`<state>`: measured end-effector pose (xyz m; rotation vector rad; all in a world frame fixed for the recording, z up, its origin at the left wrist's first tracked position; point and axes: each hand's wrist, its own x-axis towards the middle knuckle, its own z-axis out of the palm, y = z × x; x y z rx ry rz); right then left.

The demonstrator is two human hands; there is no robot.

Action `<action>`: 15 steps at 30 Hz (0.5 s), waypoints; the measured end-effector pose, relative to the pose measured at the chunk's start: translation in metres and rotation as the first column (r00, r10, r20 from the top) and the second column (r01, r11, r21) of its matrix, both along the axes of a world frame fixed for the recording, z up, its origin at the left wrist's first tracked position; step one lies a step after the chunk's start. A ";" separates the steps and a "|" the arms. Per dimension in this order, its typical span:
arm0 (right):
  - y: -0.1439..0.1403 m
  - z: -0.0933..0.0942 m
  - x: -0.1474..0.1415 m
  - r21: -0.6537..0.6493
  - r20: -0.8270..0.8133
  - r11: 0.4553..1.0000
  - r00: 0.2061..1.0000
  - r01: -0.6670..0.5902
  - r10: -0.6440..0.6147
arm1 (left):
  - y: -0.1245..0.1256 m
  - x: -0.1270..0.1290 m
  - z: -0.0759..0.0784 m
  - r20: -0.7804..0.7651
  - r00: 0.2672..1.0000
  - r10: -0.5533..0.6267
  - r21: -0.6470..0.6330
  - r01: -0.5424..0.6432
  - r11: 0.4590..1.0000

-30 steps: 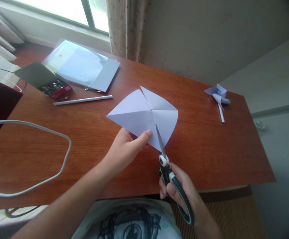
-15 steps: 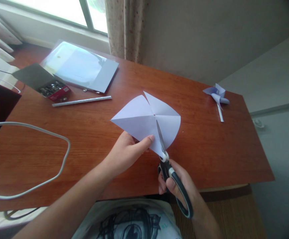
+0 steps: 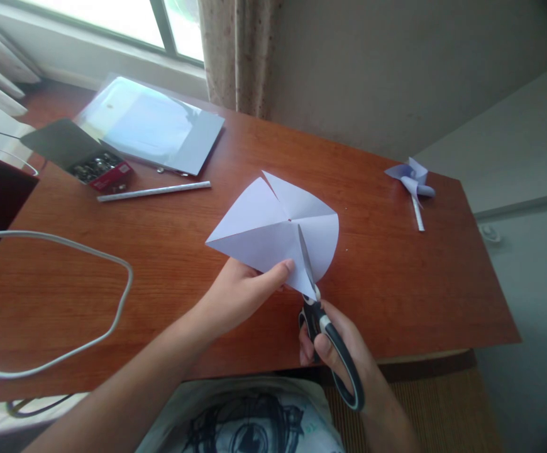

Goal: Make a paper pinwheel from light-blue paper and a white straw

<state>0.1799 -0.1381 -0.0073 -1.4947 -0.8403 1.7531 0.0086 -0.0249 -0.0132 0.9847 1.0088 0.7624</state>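
My left hand (image 3: 240, 289) pinches the lower edge of a white paper sheet (image 3: 249, 233), thumb on top and fingers beneath. Creases run across the sheet to a small reddish mark near its middle, and a slit cuts in from the top edge. Black-and-white scissors (image 3: 339, 358) are in my right hand (image 3: 337, 333), thumb and fingers through the handles. One blade lies over the paper, its tip close to the middle mark; the other blade is hidden under the sheet. The paper is held above the wooden table.
A paper pinwheel (image 3: 414, 179) on a stick lies at the table's right end. On the left are an open box (image 3: 108, 173) of small metal pieces, a rolled paper stick (image 3: 155, 191), a plastic-covered pad (image 3: 179, 141) and a white cable (image 3: 125, 296).
The paper has turned slightly counterclockwise, its left corner lower and its top corner shifted left. My left thumb has moved slightly right; the scissors stay almost in place.
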 end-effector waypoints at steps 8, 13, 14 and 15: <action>0.000 0.001 0.000 -0.001 0.016 1.000 1.000 -0.004 0.004 | 0.000 0.000 0.002 -0.014 1.000 0.004 -0.003 -0.004 1.000; -0.001 0.000 -0.001 -0.008 0.022 1.000 1.000 0.009 -0.009 | 0.001 0.000 0.002 -0.023 1.000 0.011 -0.001 -0.011 1.000; -0.001 0.000 -0.001 -0.012 0.022 1.000 1.000 0.011 -0.011 | 0.001 0.000 0.003 -0.022 1.000 0.011 -0.002 -0.012 1.000; -0.001 0.000 -0.001 -0.015 0.021 1.000 1.000 0.013 -0.013 | 0.001 0.000 0.003 -0.019 1.000 0.011 -0.003 -0.011 1.000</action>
